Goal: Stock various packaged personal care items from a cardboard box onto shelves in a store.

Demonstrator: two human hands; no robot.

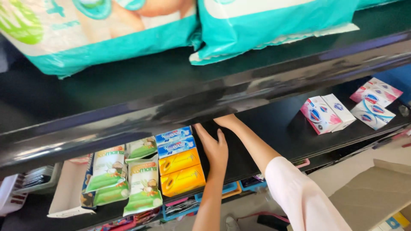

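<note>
My left hand (215, 149) lies flat on the black lower shelf (274, 128), fingers stretched out and holding nothing, its edge against a stack of two yellow boxes (182, 172). Two blue boxes (174, 142) lie just behind the yellow ones. My right hand (227, 121), on a pale-sleeved arm, reaches deeper under the upper shelf's front edge (205, 96); its fingers are hidden there. Green-and-white boxes (142, 185) stand left of the yellow stack.
Pink-and-white soap boxes (326, 114) and a second group (375, 102) lie on the lower shelf to the right. Large teal nappy packs (98, 38) (265, 25) rest on the upper shelf. Trays and baskets (214, 194) sit below. A cardboard box (376, 192) is at the lower right.
</note>
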